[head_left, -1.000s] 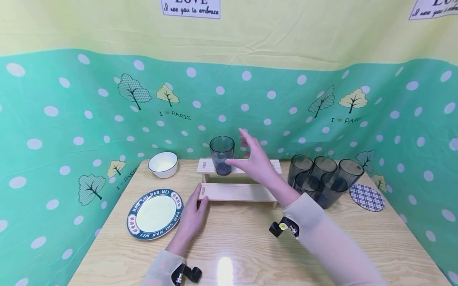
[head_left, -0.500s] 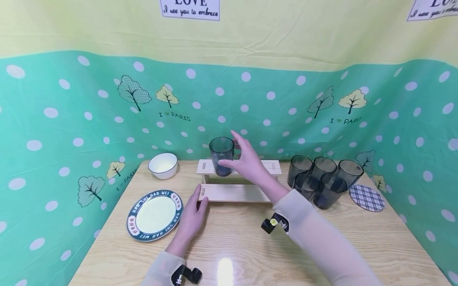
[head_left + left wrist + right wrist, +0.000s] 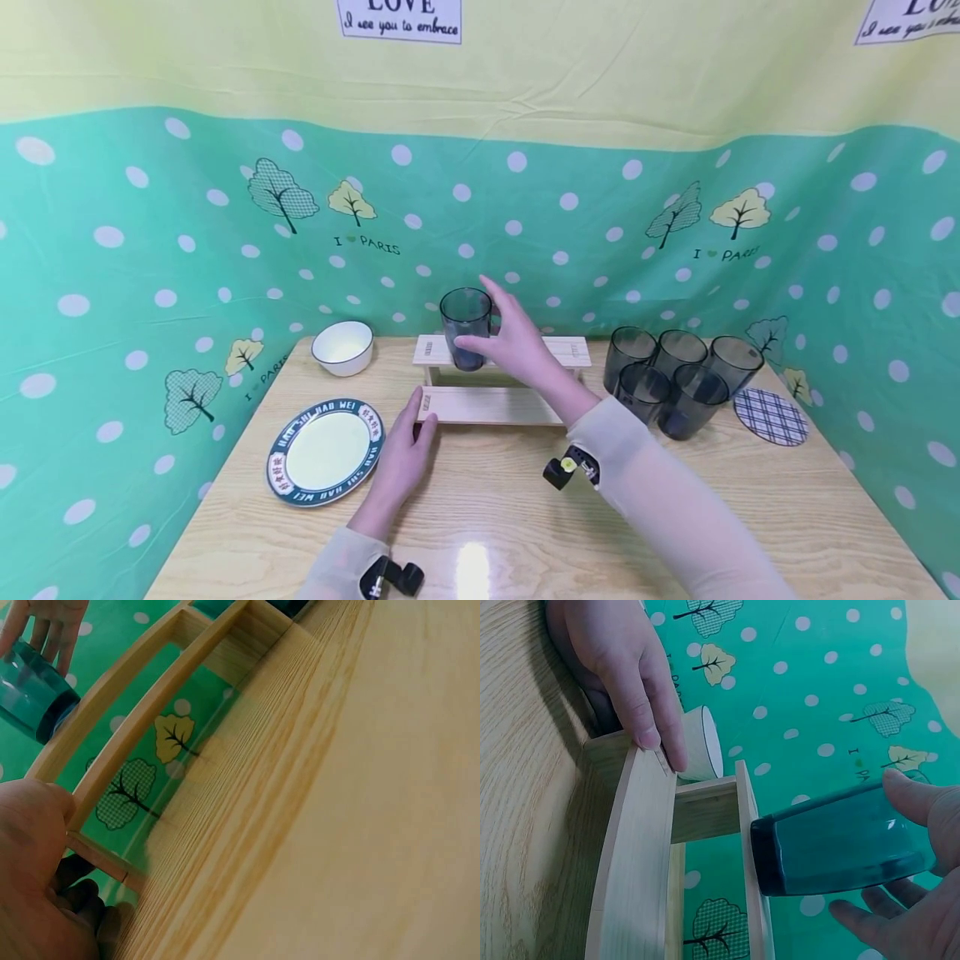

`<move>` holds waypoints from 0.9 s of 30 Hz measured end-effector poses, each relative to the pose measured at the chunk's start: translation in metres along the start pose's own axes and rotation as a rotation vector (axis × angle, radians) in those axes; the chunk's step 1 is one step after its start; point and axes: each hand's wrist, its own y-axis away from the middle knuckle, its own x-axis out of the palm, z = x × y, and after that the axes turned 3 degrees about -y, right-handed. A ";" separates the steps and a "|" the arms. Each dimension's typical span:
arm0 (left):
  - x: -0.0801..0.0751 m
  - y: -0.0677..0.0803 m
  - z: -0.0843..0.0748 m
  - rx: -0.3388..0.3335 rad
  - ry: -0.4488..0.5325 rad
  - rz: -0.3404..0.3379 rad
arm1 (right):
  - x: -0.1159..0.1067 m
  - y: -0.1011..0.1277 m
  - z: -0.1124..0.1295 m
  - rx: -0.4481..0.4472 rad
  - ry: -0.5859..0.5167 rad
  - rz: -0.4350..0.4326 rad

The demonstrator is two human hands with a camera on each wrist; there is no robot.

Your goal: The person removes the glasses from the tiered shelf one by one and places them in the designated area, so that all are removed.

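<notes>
Cup [image 3: 465, 327] stands upright on the top step of the rack [image 3: 495, 404], centre of the head frame, just above mid-height. Right hand [image 3: 513, 342] is on its right side: thumb on the front wall, fingers round the back, curled onto the cup. Right wrist view confirms it: thumb on top of the cup [image 3: 840, 844], fingertips [image 3: 855, 915] below, cup base sitting against the rack's upper rail [image 3: 751, 862].

Left hand [image 3: 405, 454] sits at the lower left of centre, gripping the left end of the rack's lower step, thumb on the front edge, well apart from the cup. Left wrist view: the hand [image 3: 34, 877] is wrapped on the rack end [image 3: 97, 859], with the cup [image 3: 34, 697] at upper left.

Around it on the surface [image 3: 510, 517]: bowl [image 3: 342, 345] and plate [image 3: 325, 450] to the left, five more cups [image 3: 675, 375] clustered to the right, coaster [image 3: 770, 415] beyond them.
</notes>
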 end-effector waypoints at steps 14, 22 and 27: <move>0.000 0.000 0.001 -0.009 0.002 0.008 | 0.003 -0.002 -0.003 -0.013 0.015 -0.012; 0.000 0.000 0.001 -0.003 -0.005 -0.001 | 0.005 -0.001 -0.004 -0.021 0.018 -0.038; 0.000 -0.001 0.001 0.001 -0.001 -0.002 | 0.006 0.002 -0.003 -0.009 0.020 -0.057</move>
